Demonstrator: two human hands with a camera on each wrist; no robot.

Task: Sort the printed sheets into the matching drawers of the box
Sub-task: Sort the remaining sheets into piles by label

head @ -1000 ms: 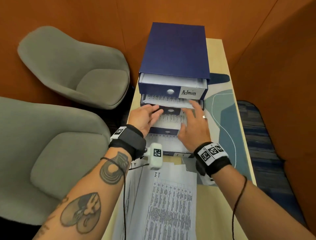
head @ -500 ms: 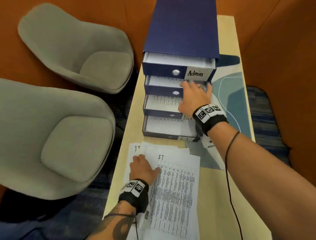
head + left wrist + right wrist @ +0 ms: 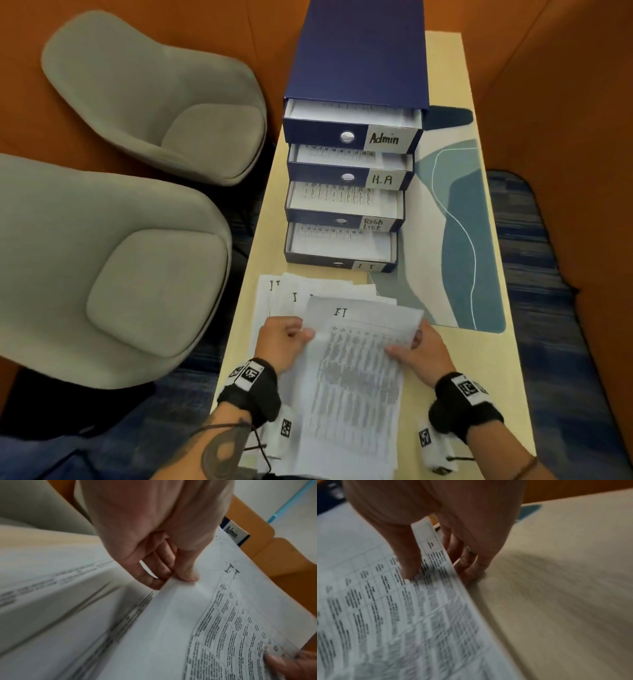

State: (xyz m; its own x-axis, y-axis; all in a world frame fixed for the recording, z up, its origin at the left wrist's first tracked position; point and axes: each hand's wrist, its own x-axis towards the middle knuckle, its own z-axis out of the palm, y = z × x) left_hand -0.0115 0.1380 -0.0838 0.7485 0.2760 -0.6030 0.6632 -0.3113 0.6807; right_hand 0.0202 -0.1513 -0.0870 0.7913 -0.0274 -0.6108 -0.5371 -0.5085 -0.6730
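Top sheet (image 3: 356, 346) marked "IT", pinched at both side edges, lifted slightly off paper stack (image 3: 274, 298) at near end of table (image 3: 493, 370). Left hand (image 3: 282, 344) on sheet's left edge: thumb on top, fingers (image 3: 154, 566) curled underneath, clamped on the paper. Right hand (image 3: 419, 356) on right edge: thumb pressing printed face, fingers (image 3: 467, 563) curled under edge, tips touching table. Stack fanned out, "IT" headings showing on lower pages. Blue drawer box (image 3: 359, 61) further back on table, well apart from hands; four drawers pulled out stepwise, each holding printed pages. Labels top to bottom: "Admin", "H.R", "Task List", "IT". IT drawer (image 3: 339, 248) lowest, nearest the stack. Patterned mat (image 3: 455, 240) just beside box on right. Two grey chairs (image 3: 113, 267) left of table.
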